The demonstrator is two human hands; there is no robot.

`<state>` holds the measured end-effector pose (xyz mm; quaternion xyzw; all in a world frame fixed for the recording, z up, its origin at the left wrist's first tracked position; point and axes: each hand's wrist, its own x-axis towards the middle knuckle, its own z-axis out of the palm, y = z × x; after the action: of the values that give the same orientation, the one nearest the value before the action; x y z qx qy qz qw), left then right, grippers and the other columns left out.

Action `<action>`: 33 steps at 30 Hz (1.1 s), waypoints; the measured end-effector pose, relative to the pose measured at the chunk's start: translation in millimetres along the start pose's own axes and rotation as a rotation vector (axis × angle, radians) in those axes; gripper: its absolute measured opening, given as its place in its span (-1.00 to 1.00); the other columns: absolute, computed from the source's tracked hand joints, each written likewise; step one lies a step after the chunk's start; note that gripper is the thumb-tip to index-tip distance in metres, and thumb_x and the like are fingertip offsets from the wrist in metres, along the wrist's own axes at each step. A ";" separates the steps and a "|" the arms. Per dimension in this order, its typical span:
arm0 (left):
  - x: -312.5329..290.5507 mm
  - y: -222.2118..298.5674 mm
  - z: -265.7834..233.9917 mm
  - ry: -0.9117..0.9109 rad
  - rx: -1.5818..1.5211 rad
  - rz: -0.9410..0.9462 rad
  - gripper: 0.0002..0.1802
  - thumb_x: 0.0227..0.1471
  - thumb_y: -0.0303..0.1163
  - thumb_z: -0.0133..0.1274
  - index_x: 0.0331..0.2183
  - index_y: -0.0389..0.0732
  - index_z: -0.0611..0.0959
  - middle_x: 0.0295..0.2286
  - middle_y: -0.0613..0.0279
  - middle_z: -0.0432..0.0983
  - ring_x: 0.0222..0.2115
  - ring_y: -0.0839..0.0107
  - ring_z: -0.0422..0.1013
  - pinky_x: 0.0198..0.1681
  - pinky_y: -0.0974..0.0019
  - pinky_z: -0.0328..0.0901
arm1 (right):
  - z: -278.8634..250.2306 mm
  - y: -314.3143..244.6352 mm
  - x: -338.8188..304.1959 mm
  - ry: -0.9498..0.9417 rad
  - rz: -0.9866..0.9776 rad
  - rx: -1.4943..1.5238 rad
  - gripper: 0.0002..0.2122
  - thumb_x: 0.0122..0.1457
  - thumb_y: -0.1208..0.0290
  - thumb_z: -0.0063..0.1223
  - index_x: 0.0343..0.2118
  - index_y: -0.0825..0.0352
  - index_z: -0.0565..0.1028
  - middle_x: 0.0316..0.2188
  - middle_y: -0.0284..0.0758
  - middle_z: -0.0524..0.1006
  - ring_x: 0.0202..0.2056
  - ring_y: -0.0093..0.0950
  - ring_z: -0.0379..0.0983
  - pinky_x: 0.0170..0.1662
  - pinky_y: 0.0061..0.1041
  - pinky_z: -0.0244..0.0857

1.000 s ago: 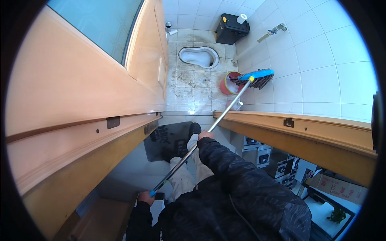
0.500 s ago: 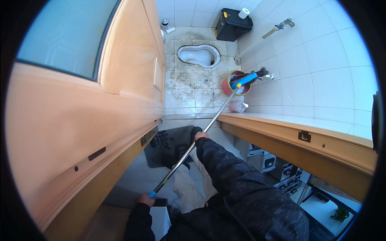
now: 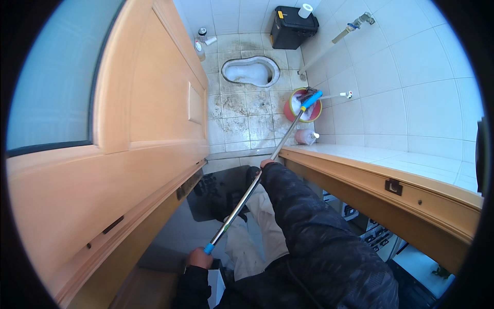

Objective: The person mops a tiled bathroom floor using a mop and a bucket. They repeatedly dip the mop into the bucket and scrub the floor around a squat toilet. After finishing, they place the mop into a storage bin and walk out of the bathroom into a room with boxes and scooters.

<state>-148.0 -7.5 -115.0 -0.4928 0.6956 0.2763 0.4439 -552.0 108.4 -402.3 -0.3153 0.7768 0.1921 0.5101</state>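
Note:
Both my hands are closed around a long-handled mop, its silver pole slanting from lower left to upper right. My left hand grips the handle's end by its blue cap. Farther up the pole, my right hand is wrapped round it near the doorway. The mop's blue head is over a red bucket with a yellow-green rim, and its dark strands hang at the far side of the bucket. White suds show inside. Close to the bucket stands a clear bottle of pinkish liquid.
A squat toilet with white foam is set in dirty floor tiles. A black bin carrying a paper roll stands at the back. The open wooden door is on the left, the door frame on the right. A dark mat lies before the threshold.
The mop head has lowered toward the bucket, and its strands no longer stick out past the right rim. Both hands have shifted right with the pole, my right hand also forward. The view has turned slightly.

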 end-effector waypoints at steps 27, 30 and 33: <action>-85.5 63.4 0.2 -0.051 0.046 0.036 -0.62 -0.04 -0.14 0.10 -0.21 -0.17 0.60 -0.33 -0.07 0.58 -0.28 -0.11 0.48 -0.16 -0.06 0.37 | 9.6 22.0 -23.8 0.039 0.134 0.093 -0.68 0.16 0.23 -0.08 -0.07 0.12 0.57 -0.13 -0.29 0.58 -0.06 -0.42 0.50 -0.14 -0.15 0.32; -110.4 82.2 -18.2 -0.060 0.032 0.016 -0.57 -0.02 -0.13 0.09 -0.12 -0.13 0.56 -0.32 -0.05 0.57 -0.26 -0.10 0.48 -0.16 -0.05 0.37 | 2.6 37.8 -21.9 0.046 0.081 0.115 -0.76 0.15 0.29 -0.06 -0.21 0.24 0.56 -0.26 -0.26 0.57 -0.17 -0.38 0.51 -0.22 -0.22 0.36; -121.4 81.5 -11.3 -0.009 0.036 0.068 -0.57 -0.05 -0.12 0.12 -0.13 -0.09 0.56 -0.32 -0.03 0.58 -0.27 -0.10 0.48 -0.17 -0.06 0.37 | 10.5 45.4 -36.2 0.096 0.078 0.162 -0.83 0.13 0.32 -0.03 -0.36 0.28 0.53 -0.40 -0.21 0.54 -0.31 -0.29 0.52 -0.34 -0.17 0.39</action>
<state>-213.2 66.1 -6.2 -0.4597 0.7146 0.2810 0.4462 -566.0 158.5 -374.5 -0.2516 0.8251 0.1329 0.4881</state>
